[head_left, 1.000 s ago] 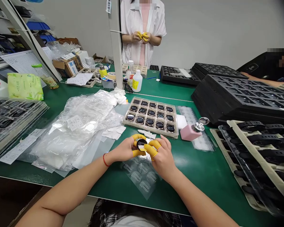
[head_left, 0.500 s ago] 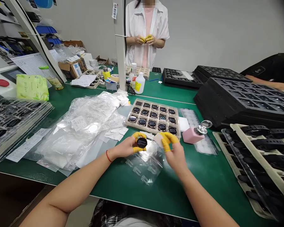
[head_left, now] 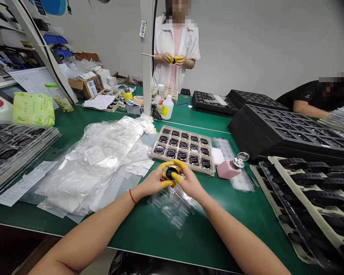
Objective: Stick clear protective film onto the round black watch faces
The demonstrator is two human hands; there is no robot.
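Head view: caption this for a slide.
Left hand and right hand in yellow finger cots hold a round black disc over a clear printed sheet, beside a tray of discs.

**An electronics assembly workshop on a factory floor**

The long bench has a green mat (head_left: 218, 236), and on it are black foam trays (head_left: 286, 130), a beige tray of round black parts (head_left: 182, 156), trays of black straps (head_left: 318, 179) and a pink dispensing bottle (head_left: 228, 170); a worker in a white coat (head_left: 167, 68) stands across the bench.
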